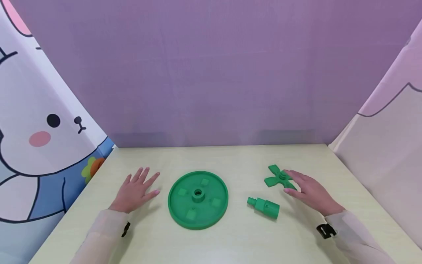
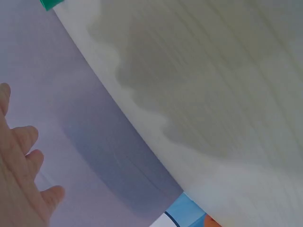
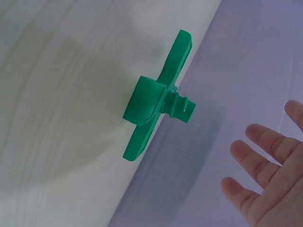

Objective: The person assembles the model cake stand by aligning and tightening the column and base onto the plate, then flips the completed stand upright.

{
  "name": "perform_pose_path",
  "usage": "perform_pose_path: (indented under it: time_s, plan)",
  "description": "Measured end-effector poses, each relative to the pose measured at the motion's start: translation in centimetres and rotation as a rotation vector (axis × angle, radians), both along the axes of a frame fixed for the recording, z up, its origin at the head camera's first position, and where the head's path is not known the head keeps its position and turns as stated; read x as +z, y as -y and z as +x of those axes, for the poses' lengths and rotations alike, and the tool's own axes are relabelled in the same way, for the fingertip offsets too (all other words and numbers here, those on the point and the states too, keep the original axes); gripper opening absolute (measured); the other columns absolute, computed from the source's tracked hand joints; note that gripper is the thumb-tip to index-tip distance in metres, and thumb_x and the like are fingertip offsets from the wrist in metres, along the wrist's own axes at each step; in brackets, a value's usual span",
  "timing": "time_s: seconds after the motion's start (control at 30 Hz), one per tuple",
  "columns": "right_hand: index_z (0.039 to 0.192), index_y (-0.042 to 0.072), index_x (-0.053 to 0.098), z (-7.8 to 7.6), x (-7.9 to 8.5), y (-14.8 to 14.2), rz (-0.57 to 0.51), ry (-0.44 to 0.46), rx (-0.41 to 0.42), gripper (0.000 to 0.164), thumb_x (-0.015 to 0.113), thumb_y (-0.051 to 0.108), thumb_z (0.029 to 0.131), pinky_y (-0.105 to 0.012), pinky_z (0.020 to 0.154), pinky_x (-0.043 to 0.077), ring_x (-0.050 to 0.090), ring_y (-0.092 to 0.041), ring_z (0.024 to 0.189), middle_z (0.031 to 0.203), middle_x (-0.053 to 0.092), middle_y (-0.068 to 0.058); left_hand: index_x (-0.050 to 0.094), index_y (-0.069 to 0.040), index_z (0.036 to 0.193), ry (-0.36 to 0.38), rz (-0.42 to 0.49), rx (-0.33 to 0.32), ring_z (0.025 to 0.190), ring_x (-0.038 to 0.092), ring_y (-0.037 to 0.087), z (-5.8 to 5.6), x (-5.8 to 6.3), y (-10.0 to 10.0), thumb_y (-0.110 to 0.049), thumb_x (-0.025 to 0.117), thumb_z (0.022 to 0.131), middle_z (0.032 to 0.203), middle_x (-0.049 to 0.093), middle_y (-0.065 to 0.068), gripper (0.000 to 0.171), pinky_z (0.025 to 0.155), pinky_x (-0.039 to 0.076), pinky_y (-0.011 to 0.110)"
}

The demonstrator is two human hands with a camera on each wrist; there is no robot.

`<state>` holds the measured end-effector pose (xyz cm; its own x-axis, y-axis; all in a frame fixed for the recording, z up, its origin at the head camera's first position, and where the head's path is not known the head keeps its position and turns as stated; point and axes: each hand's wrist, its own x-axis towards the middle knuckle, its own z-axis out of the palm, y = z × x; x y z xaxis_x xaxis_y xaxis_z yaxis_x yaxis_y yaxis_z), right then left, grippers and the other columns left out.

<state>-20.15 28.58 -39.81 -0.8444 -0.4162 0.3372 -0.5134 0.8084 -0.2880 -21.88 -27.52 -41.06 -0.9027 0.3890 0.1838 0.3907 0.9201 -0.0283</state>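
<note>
My left hand (image 1: 133,192) hovers over the left part of the table with its fingers spread, holding nothing. To its right lies a round green disc (image 1: 179,216) with a raised rim, a hollow central hub and several small square pads. A green four-bladed piece (image 1: 273,181) with a ridged central stem lies farther right. Beside it is my right hand (image 1: 311,192), fingers loosely extended and overlapping a blade in the head view. In the right wrist view, a gap shows between the fingers (image 3: 255,163) and the stem. A green stepped cylinder (image 1: 265,207) lies on its side nearer me.
The pale wood-grain table (image 1: 230,245) ends at a purple backdrop (image 1: 211,73). A cartoon-printed sheet (image 1: 43,154) stands on the left, and a pale pink and white one (image 1: 392,146) on the right. Both wrists carry black straps (image 1: 326,231).
</note>
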Motion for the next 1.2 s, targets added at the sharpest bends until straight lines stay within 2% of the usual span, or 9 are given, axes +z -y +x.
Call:
perform_pose_path:
  time_s: [0.2, 0.27, 0.4, 0.5, 0.6, 0.7, 0.83, 1.0, 1.2]
  plan:
    - [0.136, -0.005, 0.047, 0.3, -0.1, 0.5, -0.082, 0.135, -0.013, 0.059, 0.065, 0.030, 0.092, -0.062, 0.094, 0.039, 0.045, -0.050, 0.121, 0.133, 0.050, -0.029, 0.042, -0.011, 0.146, 0.052, 0.051, -0.033, 0.137, 0.025, 0.046, 0.1, -0.1, -0.6, -0.050, 0.050, 0.095, 0.148, 0.033, 0.026, 0.064, 0.104, 0.024, 0.065]
    - [0.137, -0.004, 0.046, 0.4, -0.3, 0.7, -0.106, 0.185, -0.018, 0.059, 0.065, 0.029, 0.092, -0.060, 0.092, 0.042, 0.050, -0.047, 0.117, 0.134, 0.049, -0.028, 0.041, -0.011, 0.146, 0.077, 0.070, -0.043, 0.136, 0.025, 0.046, 0.2, -0.2, -0.7, -0.049, 0.051, 0.095, 0.149, 0.032, 0.026, 0.064, 0.104, 0.025, 0.065]
    - [0.136, -0.004, 0.047, 0.6, -0.4, 1.2, -0.122, 0.256, -0.009, 0.059, 0.066, 0.029, 0.092, -0.044, 0.075, 0.050, 0.059, -0.028, 0.095, 0.124, 0.057, -0.023, 0.040, -0.010, 0.146, 0.135, 0.110, -0.059, 0.136, 0.025, 0.047, 0.2, -0.5, -1.3, -0.049, 0.049, 0.096, 0.149, 0.031, 0.026, 0.065, 0.104, 0.024, 0.065]
    - [0.135, -0.004, 0.048, 0.7, -0.4, 1.5, -0.120, 0.300, 0.003, 0.059, 0.066, 0.030, 0.091, -0.033, 0.066, 0.046, 0.055, -0.015, 0.084, 0.114, 0.061, -0.018, 0.040, -0.009, 0.146, 0.182, 0.143, -0.061, 0.137, 0.023, 0.046, 0.3, -0.7, -1.6, -0.050, 0.048, 0.096, 0.150, 0.031, 0.025, 0.066, 0.104, 0.023, 0.066]
    - [0.134, -0.004, 0.050, 0.7, -0.5, 1.7, -0.113, 0.321, 0.021, 0.058, 0.067, 0.030, 0.090, -0.029, 0.063, 0.045, 0.053, -0.009, 0.079, 0.109, 0.062, -0.015, 0.040, -0.007, 0.146, 0.217, 0.140, -0.064, 0.138, 0.023, 0.046, 0.3, -0.9, -2.0, -0.053, 0.048, 0.096, 0.150, 0.032, 0.024, 0.068, 0.104, 0.023, 0.066]
    - [0.133, -0.004, 0.051, 0.8, -0.6, 1.9, -0.107, 0.328, 0.046, 0.057, 0.067, 0.030, 0.090, -0.028, 0.063, 0.046, 0.054, -0.009, 0.079, 0.108, 0.064, -0.014, 0.040, -0.005, 0.145, 0.244, 0.093, -0.054, 0.138, 0.023, 0.045, 0.5, -1.0, -2.4, -0.056, 0.046, 0.095, 0.149, 0.033, 0.023, 0.072, 0.105, 0.023, 0.065]
    - [0.131, -0.003, 0.054, 0.8, -0.9, 2.1, -0.097, 0.344, 0.074, 0.056, 0.067, 0.032, 0.090, -0.032, 0.067, 0.048, 0.058, -0.015, 0.084, 0.107, 0.064, -0.013, 0.042, -0.002, 0.143, 0.279, 0.045, -0.053, 0.137, 0.024, 0.045, 0.8, -0.7, -3.2, -0.057, 0.047, 0.094, 0.147, 0.036, 0.023, 0.074, 0.105, 0.023, 0.064]
    - [0.129, -0.003, 0.055, 0.9, -1.2, 2.6, -0.078, 0.353, 0.119, 0.055, 0.067, 0.034, 0.089, -0.032, 0.069, 0.050, 0.061, -0.024, 0.090, 0.108, 0.064, -0.013, 0.042, 0.000, 0.143, 0.322, 0.023, -0.070, 0.138, 0.024, 0.045, 1.0, -0.6, -3.9, -0.056, 0.050, 0.092, 0.148, 0.037, 0.021, 0.076, 0.105, 0.023, 0.065]
    - [0.126, -0.005, 0.057, 1.1, -1.0, 2.8, -0.075, 0.350, 0.151, 0.055, 0.069, 0.033, 0.088, -0.032, 0.070, 0.052, 0.062, -0.025, 0.091, 0.108, 0.066, -0.013, 0.040, 0.002, 0.143, 0.348, 0.016, -0.077, 0.137, 0.025, 0.045, 0.9, -0.8, -4.3, -0.058, 0.053, 0.090, 0.148, 0.036, 0.023, 0.081, 0.105, 0.023, 0.065]
